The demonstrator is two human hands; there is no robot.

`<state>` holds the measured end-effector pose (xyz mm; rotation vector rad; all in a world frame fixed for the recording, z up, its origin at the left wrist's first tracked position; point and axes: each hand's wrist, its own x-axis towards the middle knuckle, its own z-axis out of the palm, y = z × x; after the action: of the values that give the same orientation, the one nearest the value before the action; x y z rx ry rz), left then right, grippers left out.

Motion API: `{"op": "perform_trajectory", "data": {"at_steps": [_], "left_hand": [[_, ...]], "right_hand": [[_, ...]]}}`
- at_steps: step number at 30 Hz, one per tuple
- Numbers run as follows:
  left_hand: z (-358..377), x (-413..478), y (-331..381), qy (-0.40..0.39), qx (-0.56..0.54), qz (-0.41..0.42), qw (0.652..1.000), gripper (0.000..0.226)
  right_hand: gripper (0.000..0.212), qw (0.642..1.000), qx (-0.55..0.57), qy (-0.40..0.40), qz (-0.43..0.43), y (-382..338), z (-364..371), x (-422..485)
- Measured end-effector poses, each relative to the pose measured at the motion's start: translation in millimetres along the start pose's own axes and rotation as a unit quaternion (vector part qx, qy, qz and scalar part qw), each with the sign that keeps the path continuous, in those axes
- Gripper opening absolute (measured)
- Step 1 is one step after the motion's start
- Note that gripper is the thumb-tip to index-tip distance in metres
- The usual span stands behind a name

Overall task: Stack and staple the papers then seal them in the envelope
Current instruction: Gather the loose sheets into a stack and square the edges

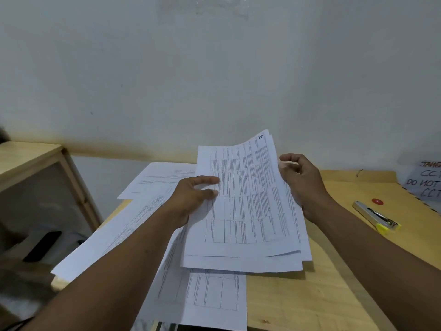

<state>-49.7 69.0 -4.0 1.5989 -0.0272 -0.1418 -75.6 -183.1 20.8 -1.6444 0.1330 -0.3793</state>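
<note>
A sheaf of printed white papers (248, 211) with tables on them is lifted above the wooden table (298, 299), its far corner curling up. My left hand (193, 199) grips its left edge, thumb on top. My right hand (300, 182) holds the right edge from behind, fingers curled. More loose sheets (214, 295) lie flat underneath and to the left (155, 180). A silver stapler (375, 217) with a yellow end lies on a yellow-brown envelope (358, 194) that has a red round fastener (377, 201), at the right.
A wooden shelf unit (35, 168) stands at the left beside the table. A handwritten white note (427, 180) is propped at the far right. A white wall runs behind the table. A dark object (43, 244) lies low at the left.
</note>
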Motion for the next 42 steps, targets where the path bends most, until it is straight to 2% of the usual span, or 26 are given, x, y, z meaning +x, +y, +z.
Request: {"op": "perform_trajectory", "data": {"at_steps": [2,5,8,10,13,15,18,22,28,32,36,38,40,42], "left_hand": [[2,2,-1,0.001,-0.022,0.007,1.000,0.025],[-2,7,-1,0.013,0.004,0.020,1.000,0.027],[-8,4,2,0.031,0.031,0.022,0.999,0.031],[-12,0,4,0.019,0.029,0.019,0.999,0.030],[-22,-7,6,0.017,0.008,0.026,1.000,0.030],[-30,-11,7,0.023,-0.007,0.036,0.999,0.033],[-46,-14,7,0.034,0.009,0.047,0.998,0.033],[-63,-19,7,0.031,-0.010,0.013,0.999,0.027],[-88,-31,2,0.070,0.014,-0.003,0.997,0.033],[-106,-39,-7,0.089,0.040,-0.020,0.995,0.033],[-116,-44,-15,0.103,0.045,-0.020,0.993,0.034],[-118,-44,-19,0.101,0.049,-0.020,0.994,0.033],[-117,-45,-20,0.095,0.073,-0.015,0.993,0.034],[-118,-44,-22,0.087,0.088,-0.011,0.992,0.034]], "right_hand": [[0.016,0.997,0.052,-0.021,0.051,-3,0,0],[0.019,0.989,0.077,-0.071,0.103,0,1,1],[0.007,0.990,0.028,-0.095,0.101,7,7,-1],[0.014,0.992,0.009,-0.084,0.091,10,12,1],[0.017,0.987,0.061,-0.075,0.128,2,22,0],[0.018,0.982,0.070,-0.100,0.146,2,28,0],[0.016,0.983,0.044,-0.123,0.129,-2,41,-2],[0.027,0.990,0.015,-0.114,0.085,-11,61,-5],[0.021,0.980,-0.012,-0.168,0.104,-8,76,-13],[0.016,0.974,-0.192,-0.119,0.022,17,73,-18],[0.049,0.921,-0.359,-0.146,-0.029,45,63,-27],[0.058,0.887,-0.428,-0.167,-0.046,55,62,-31],[0.059,0.866,-0.464,-0.172,-0.066,59,62,-33],[0.057,0.871,-0.459,-0.162,-0.074,58,62,-34]]}}
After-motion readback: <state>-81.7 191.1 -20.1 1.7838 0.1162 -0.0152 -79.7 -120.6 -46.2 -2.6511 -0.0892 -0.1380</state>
